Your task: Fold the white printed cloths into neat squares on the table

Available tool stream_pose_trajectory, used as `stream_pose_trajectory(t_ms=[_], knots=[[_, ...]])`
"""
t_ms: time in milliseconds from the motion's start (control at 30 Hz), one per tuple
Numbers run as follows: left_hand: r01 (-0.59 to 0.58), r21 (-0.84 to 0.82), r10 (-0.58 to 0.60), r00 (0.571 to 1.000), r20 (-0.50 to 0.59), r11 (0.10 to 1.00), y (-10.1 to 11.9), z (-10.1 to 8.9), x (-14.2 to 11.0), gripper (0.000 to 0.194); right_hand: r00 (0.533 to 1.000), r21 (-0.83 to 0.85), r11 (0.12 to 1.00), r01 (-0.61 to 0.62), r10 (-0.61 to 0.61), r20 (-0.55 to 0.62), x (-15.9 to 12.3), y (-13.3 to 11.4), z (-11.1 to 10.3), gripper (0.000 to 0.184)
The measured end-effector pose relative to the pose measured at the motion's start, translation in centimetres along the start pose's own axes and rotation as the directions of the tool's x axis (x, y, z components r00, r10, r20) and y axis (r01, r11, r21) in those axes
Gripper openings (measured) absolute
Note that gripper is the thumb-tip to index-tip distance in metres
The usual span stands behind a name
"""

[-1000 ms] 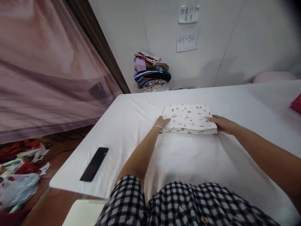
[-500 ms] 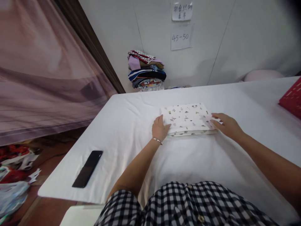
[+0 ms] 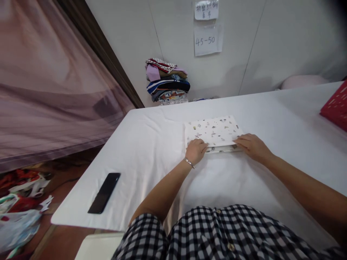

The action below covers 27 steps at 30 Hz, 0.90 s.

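Observation:
A folded white cloth (image 3: pixel 214 131) with a small scattered print lies on the white-covered table (image 3: pixel 151 162). At its near left corner, my left hand (image 3: pixel 197 150), with a bracelet at the wrist, pinches the front edge. My right hand (image 3: pixel 252 145) grips the same edge at the near right corner, thumb and fingers closed on it. Between the hands the top layer is raised slightly, and a gap shows above the layer underneath.
A black phone (image 3: pixel 104 193) lies at the table's left. Behind the table stands a stack of folded fabrics (image 3: pixel 168 81) against the wall, below paper signs (image 3: pixel 208 39). A red patterned item (image 3: pixel 336 110) sits at the far right. Pink curtain (image 3: pixel 54 83) hangs at left.
Both hands have moved inward from the cloth's sides to its near corners and closed on the front edge. The top layer's edge has lifted a little.

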<state>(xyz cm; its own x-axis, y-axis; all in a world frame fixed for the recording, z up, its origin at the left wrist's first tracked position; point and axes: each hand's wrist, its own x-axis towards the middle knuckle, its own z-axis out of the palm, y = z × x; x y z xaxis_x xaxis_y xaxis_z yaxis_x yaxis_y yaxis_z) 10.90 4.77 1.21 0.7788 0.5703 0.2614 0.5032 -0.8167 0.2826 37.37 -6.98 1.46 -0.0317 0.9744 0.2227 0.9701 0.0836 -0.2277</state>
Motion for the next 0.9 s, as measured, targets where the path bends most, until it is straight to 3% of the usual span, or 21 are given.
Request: stream_pose_trajectory(t_ms=[333,567,900], knots=[[-0.096,0.070,0.094,0.995,0.030,0.993,0.2,0.5,-1.0,0.027,0.992,-0.039,0.993,0.112,-0.109,0.057,-1.4,0.0,0.7,0.041],[-0.055,0.057,0.053,0.998,0.045,0.997,-0.1,0.3,-0.3,0.022,0.994,-0.019,0.998,0.063,-0.061,0.092,-0.8,0.3,0.5,0.040],[-0.079,0.180,0.073,0.996,0.042,0.980,0.3,0.2,-0.1,0.021,0.978,0.007,0.980,0.198,-0.198,0.064,0.3,1.3,0.1,0.040]])
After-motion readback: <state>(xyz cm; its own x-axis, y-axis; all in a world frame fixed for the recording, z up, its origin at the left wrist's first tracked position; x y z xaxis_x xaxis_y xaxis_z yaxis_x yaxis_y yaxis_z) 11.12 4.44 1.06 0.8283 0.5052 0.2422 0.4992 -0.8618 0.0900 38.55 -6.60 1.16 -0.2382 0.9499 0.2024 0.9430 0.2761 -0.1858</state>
